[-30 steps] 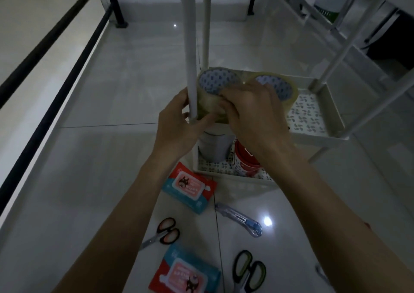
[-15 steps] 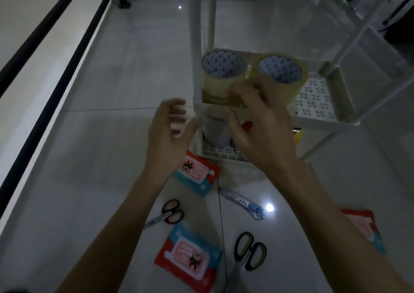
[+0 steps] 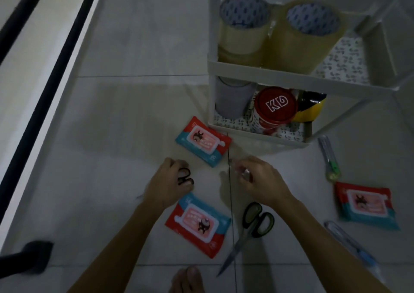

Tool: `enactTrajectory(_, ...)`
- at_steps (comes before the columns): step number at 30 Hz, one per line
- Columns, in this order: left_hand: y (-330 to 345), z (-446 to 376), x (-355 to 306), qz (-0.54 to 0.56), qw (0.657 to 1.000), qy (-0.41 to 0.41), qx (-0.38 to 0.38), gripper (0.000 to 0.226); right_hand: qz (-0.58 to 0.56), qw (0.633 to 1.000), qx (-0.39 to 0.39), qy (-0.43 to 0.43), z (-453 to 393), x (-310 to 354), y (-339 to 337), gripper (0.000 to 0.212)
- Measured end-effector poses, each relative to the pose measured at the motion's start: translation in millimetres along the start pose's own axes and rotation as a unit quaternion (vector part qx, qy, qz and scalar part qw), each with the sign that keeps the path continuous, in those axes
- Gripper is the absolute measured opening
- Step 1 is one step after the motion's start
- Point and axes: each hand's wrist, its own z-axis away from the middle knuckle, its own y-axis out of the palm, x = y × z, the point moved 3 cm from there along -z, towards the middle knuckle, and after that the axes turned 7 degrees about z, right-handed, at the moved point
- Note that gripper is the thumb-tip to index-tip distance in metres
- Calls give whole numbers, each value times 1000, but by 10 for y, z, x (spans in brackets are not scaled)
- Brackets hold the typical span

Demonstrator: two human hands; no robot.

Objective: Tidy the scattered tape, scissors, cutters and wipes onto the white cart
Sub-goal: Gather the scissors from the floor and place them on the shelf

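Left hand: the left hand (image 3: 167, 186) has dropped from the cart to the floor, fingers curled down over the small black-handled scissors (image 3: 185, 176); the handle loops show between the fingers, so it is closing on them, though a full hold cannot be confirmed.

Right hand: the right hand (image 3: 261, 179) has come off the tape and now pinches the utility knife (image 3: 243, 171) on the floor, most of it hidden under the fingers and blurred.

What changed: half a second ago both hands were up at the cart's shelf with the tape; now the two clear tape rolls (image 3: 277, 33) stand side by side, touching, on the upper shelf of the white cart (image 3: 280, 74), and both hands are down among the loose items. Judged from this, the tape step is done and the pick-up of scissors and a cutter has begun.

Near the hands: one wipes pack (image 3: 202, 143) lies just beyond them, against the cart's lower near corner; a second wipes pack (image 3: 198, 224) lies nearer, just beside the left wrist. The green-handled scissors (image 3: 253, 230) rest near the right wrist, blades pointing nearward.

Farther right: a green cutter (image 3: 329, 158), a third wipes pack (image 3: 366, 205) and a blue cutter (image 3: 351, 245) lie well apart from both hands, all on the floor.

Cart's lower shelf: a red-lidded tub (image 3: 274, 105) and other rolls.
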Motion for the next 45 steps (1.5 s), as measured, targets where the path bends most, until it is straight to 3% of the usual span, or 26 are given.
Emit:
enactTrajectory(5, 50, -125, -242, -14, 997, 73, -4, 22, 39, 981, 188, -39, 234, -183, 85, 50)
enactTrajectory(8, 123, -153, -481, 68, 993, 91, 37, 35, 88, 960, 252, -78, 456, -268, 224, 61)
enactTrajectory(10, 192, -159, -614, 159, 984, 59, 59, 50, 111, 964, 226, -83, 564, -311, 279, 58)
enactTrajectory(13, 365, -188, -790, 222, 970, 34, 95, 33, 99, 968, 221, -57, 622, -377, 267, 54)
enactTrajectory(18, 689, -220, -1041, 294, 935, 33, 198, 15, -59, 961, 264, 56, 720, -574, 49, 42)
enactTrajectory(21, 802, -258, -1107, 255, 939, 44, 226, 18, -179, 957, 206, 99, 744, -668, -288, 32)
enactTrajectory(25, 841, -314, -1326, 305, 930, 22, 205, 19, -374, 907, 131, 142, 706, -610, -733, 11)
enactTrajectory(30, 854, -371, -1671, 358, 911, -14, 206, 22, -448, 872, 66, 185, 574, -531, -953, 18)
enactTrajectory(34, 920, -436, -1792, 303, 915, 43, 264, 45, -445, 874, 51, 191, 523, -548, -953, 23)
enactTrajectory(37, 970, -462, -1881, 283, 919, 95, 256, 22, -445, 873, 11, 199, 515, -580, -937, 20)
enactTrajectory(40, 960, -491, -1945, 311, 915, 107, 235, 2, -379, 902, -22, 205, 554, -661, -941, 13)
enactTrajectory(43, 924, -516, -1941, 329, 915, 86, 216, 7, -223, 934, 125, 248, 667, -816, -845, 41)
enactTrajectory(45, 900, -540, -1907, 324, 920, 77, 204, 16, -153, 946, 169, 233, 711, -876, -811, 27)
